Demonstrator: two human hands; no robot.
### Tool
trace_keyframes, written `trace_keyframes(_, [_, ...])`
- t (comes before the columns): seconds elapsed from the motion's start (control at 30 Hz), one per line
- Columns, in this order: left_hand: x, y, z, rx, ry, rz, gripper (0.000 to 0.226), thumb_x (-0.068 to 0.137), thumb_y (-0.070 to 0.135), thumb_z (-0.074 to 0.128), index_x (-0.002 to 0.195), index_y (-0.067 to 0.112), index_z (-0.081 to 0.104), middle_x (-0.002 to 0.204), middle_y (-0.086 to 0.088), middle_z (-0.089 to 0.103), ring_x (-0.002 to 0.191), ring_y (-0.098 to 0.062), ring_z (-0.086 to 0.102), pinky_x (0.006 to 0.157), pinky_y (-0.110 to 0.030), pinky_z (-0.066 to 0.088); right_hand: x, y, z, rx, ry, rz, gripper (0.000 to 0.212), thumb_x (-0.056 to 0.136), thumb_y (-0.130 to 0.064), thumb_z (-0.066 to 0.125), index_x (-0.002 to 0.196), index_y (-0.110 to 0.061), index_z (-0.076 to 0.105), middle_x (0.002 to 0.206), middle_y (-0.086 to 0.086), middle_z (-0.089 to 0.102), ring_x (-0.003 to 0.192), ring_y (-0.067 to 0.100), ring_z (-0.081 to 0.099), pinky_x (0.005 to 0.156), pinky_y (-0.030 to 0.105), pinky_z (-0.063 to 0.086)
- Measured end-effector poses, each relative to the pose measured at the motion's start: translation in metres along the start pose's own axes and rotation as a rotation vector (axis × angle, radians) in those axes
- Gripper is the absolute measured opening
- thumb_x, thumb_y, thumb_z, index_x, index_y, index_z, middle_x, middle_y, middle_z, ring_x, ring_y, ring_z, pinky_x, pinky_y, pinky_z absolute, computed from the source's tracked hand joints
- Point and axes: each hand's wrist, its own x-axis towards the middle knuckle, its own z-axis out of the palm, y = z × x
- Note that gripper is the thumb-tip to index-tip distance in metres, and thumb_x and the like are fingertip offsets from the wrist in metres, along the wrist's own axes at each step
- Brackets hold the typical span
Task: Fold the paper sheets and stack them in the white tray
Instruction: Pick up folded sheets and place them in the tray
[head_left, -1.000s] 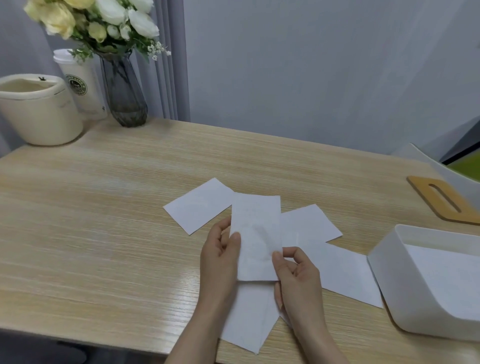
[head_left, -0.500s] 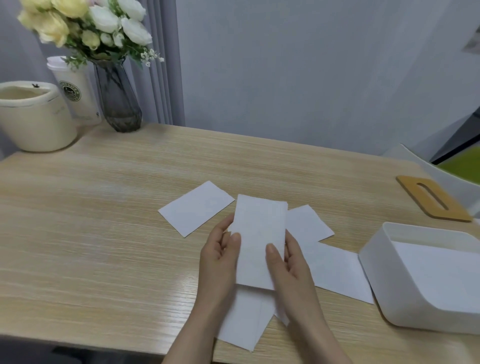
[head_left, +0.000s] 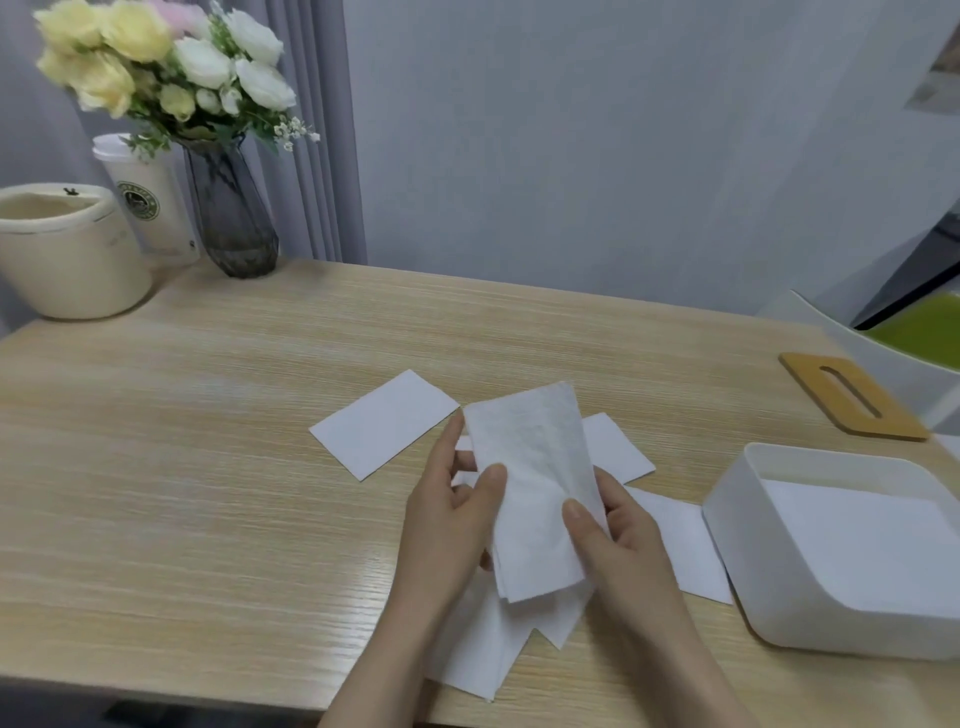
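Observation:
A folded white paper sheet (head_left: 535, 478) is held upright above the table's middle, slightly tilted. My left hand (head_left: 447, 519) grips its left edge, thumb on the front. My right hand (head_left: 618, 540) pinches its right edge, thumb on the front too. Several flat white sheets lie on the wooden table (head_left: 208, 467) around and under my hands: one to the left (head_left: 384, 422), one at the right (head_left: 680, 545), others near the front edge (head_left: 478, 654). The white tray (head_left: 737, 571) stands at the right with white paper (head_left: 857, 540) lying inside.
At the back left stand a cream pot (head_left: 62, 254), a paper coffee cup (head_left: 150, 202) and a glass vase of flowers (head_left: 228, 208). A wooden lid with a slot (head_left: 852, 397) lies at the far right, beside a white chair back (head_left: 883, 364).
The held sheet has been lifted and tilted, its top leaning right. Both thumbs have shifted on its front. The camera has moved closer and tipped up a little.

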Motion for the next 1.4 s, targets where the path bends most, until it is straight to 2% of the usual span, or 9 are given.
trace_keyframes(0.1, [0.003,0.009,-0.003,-0.054,-0.017,-0.008,0.065,0.091,0.005,0.063,0.138,0.045,0.040,0.101,0.005,0.058,0.065,-0.003,0.059,0.045,-0.030,0.052,0.004,-0.006,-0.017,-0.045,-0.109,0.049,0.037,0.078,-0.025,0.056,0.114,-0.021,0.065,0.104,0.000,0.074,0.098,0.017,0.069,0.082,0.032,0.054])
trace_keyframes(0.23, [0.002,0.011,-0.004,-0.088,-0.044,-0.016,0.065,0.088,-0.005,0.061,0.130,0.044,0.054,0.080,0.005,0.058,0.062,-0.011,0.057,0.044,-0.030,0.051,0.002,-0.012,-0.027,-0.081,-0.165,0.088,0.040,0.076,-0.026,0.061,0.116,-0.022,0.064,0.105,-0.003,0.073,0.096,0.013,0.069,0.075,0.021,0.052])
trace_keyframes(0.43, [-0.005,0.013,0.005,-0.228,0.196,-0.033,0.049,0.090,-0.007,0.058,0.113,0.035,0.068,0.096,0.017,0.069,0.063,-0.007,0.063,0.048,-0.028,0.054,-0.015,-0.017,-0.022,0.113,0.055,0.080,0.061,0.077,-0.015,0.077,0.127,-0.040,0.051,0.100,0.000,0.074,0.091,0.012,0.070,0.067,0.020,0.052])
trace_keyframes(0.57, [-0.014,0.017,0.024,-0.331,0.331,-0.008,0.048,0.092,-0.005,0.056,0.113,0.037,0.066,0.103,0.013,0.071,0.074,-0.003,0.068,0.053,-0.027,0.056,-0.032,-0.011,-0.009,0.163,0.151,-0.021,0.083,0.072,-0.017,0.081,0.136,-0.049,0.038,0.115,-0.008,0.070,0.105,0.010,0.066,0.086,0.029,0.053])
trace_keyframes(0.67, [-0.020,0.023,0.041,-0.404,0.372,0.001,0.048,0.093,-0.005,0.054,0.117,0.035,0.063,0.097,0.029,0.070,0.079,0.003,0.068,0.055,-0.023,0.056,-0.038,-0.011,-0.009,0.163,0.234,-0.083,0.078,0.070,-0.017,0.071,0.132,-0.054,0.040,0.112,-0.007,0.070,0.100,0.008,0.067,0.084,0.022,0.053])
trace_keyframes(0.77, [-0.024,0.026,0.053,-0.416,0.391,0.016,0.049,0.094,-0.005,0.054,0.123,0.034,0.061,0.092,0.031,0.070,0.072,0.004,0.066,0.055,-0.022,0.055,-0.041,-0.017,-0.019,0.096,0.275,-0.154,0.050,0.081,-0.005,0.068,0.118,-0.039,0.065,0.097,-0.010,0.072,0.085,0.003,0.062,0.076,0.013,0.049])
trace_keyframes(0.93, [-0.028,0.027,0.067,-0.316,0.209,0.043,0.052,0.090,-0.003,0.060,0.119,0.040,0.065,0.116,0.021,0.066,0.091,-0.004,0.065,0.061,-0.026,0.057,-0.047,-0.035,-0.057,-0.093,0.404,-0.249,0.035,0.087,0.002,0.062,0.101,-0.028,0.072,0.058,-0.018,0.049,0.058,0.002,0.041,0.061,0.008,0.037])
trace_keyframes(1.23, [-0.030,0.036,0.122,0.039,-0.206,0.083,0.031,0.083,0.016,0.071,0.099,0.043,0.073,0.106,0.025,0.069,0.093,-0.001,0.060,0.082,-0.018,0.043,-0.056,-0.058,-0.146,-0.225,0.579,-0.258,0.021,0.087,-0.013,0.067,0.089,-0.031,0.076,0.076,-0.012,0.065,0.066,0.006,0.047,0.061,0.011,0.040])
trace_keyframes(1.4, [-0.033,0.031,0.168,0.321,-0.263,0.246,0.026,0.078,0.043,0.062,0.102,0.053,0.063,0.101,0.029,0.054,0.107,0.025,0.033,0.103,-0.023,0.026,-0.062,-0.061,-0.195,-0.363,0.639,-0.203,0.018,0.085,-0.012,0.068,0.083,-0.029,0.075,0.086,0.011,0.062,0.074,0.012,0.049,0.069,0.020,0.039])
